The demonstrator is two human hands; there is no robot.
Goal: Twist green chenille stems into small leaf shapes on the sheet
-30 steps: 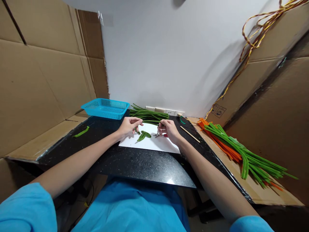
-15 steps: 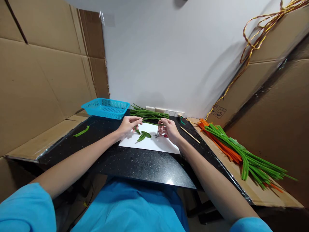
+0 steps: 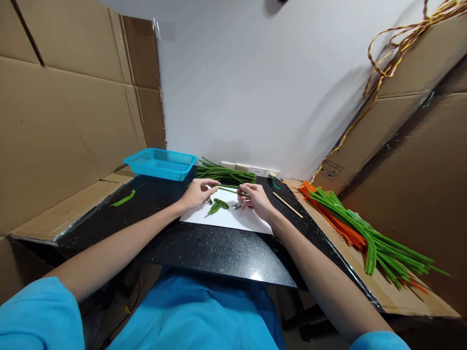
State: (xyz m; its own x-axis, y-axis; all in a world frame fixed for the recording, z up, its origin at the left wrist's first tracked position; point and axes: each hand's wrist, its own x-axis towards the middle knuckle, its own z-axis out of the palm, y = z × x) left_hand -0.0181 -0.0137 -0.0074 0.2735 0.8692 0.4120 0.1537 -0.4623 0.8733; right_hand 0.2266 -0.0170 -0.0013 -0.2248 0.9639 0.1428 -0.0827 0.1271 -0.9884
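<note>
A thin dark green pipe cleaner (image 3: 229, 190) is stretched between my two hands above a white sheet (image 3: 229, 218). My left hand (image 3: 199, 194) pinches its left end between thumb and fingers. At the other end, my right hand (image 3: 252, 196) is closed on it. Under the right fingers show the metal tip of small pliers (image 3: 237, 205) and a bit of red handle; whether that hand also holds them I cannot tell. Leaf shapes bent from green pipe cleaner (image 3: 218, 206) lie on the sheet between the hands, and another small green piece is partly hidden by my left hand.
A blue mesh basket (image 3: 160, 164) stands at the back left beside a bundle of dark green pipe cleaners (image 3: 226, 172). A light green strip (image 3: 124, 199) lies on the left. To the right are a wooden stick (image 3: 287, 204) and orange and green bundles (image 3: 365, 231) on cardboard.
The pipe cleaner between my hands has come down slightly and looks straighter. My left hand has turned a little and now covers more of the small green piece below it.
</note>
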